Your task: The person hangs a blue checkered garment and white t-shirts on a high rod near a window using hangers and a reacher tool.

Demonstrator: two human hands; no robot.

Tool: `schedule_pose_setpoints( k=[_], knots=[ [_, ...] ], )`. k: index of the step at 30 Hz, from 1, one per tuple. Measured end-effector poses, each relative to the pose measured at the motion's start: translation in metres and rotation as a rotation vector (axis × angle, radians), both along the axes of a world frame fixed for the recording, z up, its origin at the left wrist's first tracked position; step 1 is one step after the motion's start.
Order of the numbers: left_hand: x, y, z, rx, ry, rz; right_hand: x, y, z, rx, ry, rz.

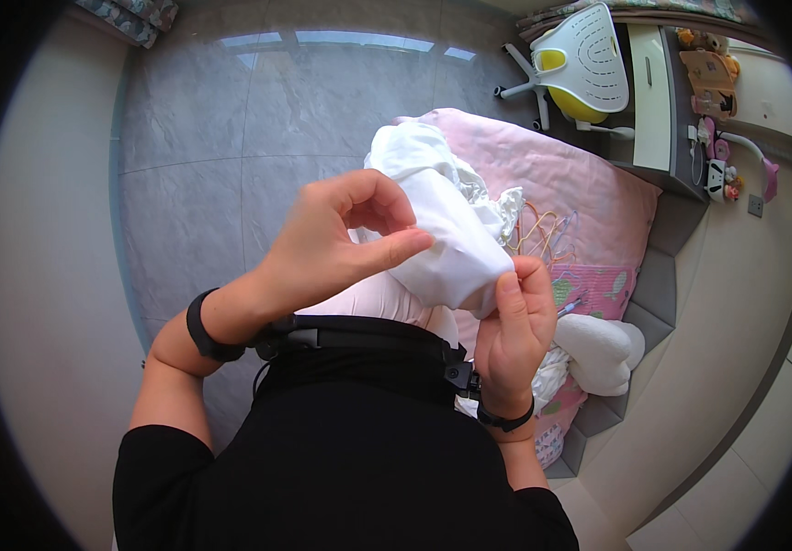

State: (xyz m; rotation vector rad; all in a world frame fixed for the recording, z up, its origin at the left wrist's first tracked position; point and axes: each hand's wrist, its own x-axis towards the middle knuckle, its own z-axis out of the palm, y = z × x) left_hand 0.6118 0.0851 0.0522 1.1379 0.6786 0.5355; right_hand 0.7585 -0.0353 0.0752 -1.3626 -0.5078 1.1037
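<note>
A white garment [451, 262] with a ruffled part [506, 209] lies bunched in front of me, over my lap and the near edge of the bed; its exact kind does not show. My right hand [520, 308] pinches its right corner between thumb and fingers, pulling the cloth smooth. Above the middle of the cloth, my left hand [368, 225] has its thumb and curled fingertips brought together. Whatever lies between those fingertips is too small to make out.
Wire hangers [543, 234] lie on the pink bedding [589, 197] beyond the garment. At the right are a white cushion [598, 354] and the bed's grey padded edge [658, 308]. A white and yellow swivel chair [580, 69] stands by a desk [650, 92]. Grey tile floor [194, 119] stretches to the left.
</note>
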Motion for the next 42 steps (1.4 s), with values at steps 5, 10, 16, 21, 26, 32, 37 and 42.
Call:
schedule_pose_setpoints(
  k=[5, 10, 16, 21, 26, 32, 37, 42],
  knots=[
    [-0.020, 0.012, -0.023, 0.544, 0.378, 0.189, 0.003, -0.002, -0.002, 0.000, 0.001, -0.028],
    [-0.037, 0.030, -0.042, 0.939, 0.761, 0.208, 0.003, 0.000, -0.002, -0.013, -0.016, -0.019],
    [-0.037, 0.027, -0.038, 1.047, 0.720, 0.253, 0.005, -0.001, -0.005, -0.011, 0.004, -0.011],
    [-0.005, 0.012, -0.013, 1.005, 0.451, 0.272, 0.003, 0.002, -0.004, -0.026, 0.011, -0.014],
    [0.008, -0.007, -0.004, 0.799, 0.053, 0.148, -0.001, 0.005, -0.002, 0.015, 0.010, 0.045],
    [0.011, -0.009, -0.011, 0.935, 0.013, 0.100, -0.004, 0.006, 0.002, 0.012, -0.019, 0.039],
    [0.012, -0.011, -0.010, 1.097, 0.061, 0.060, -0.006, 0.008, 0.005, -0.024, -0.064, 0.049],
    [0.012, -0.013, -0.016, 1.312, 0.092, 0.068, -0.008, 0.009, 0.006, -0.038, -0.059, 0.043]
  ],
)
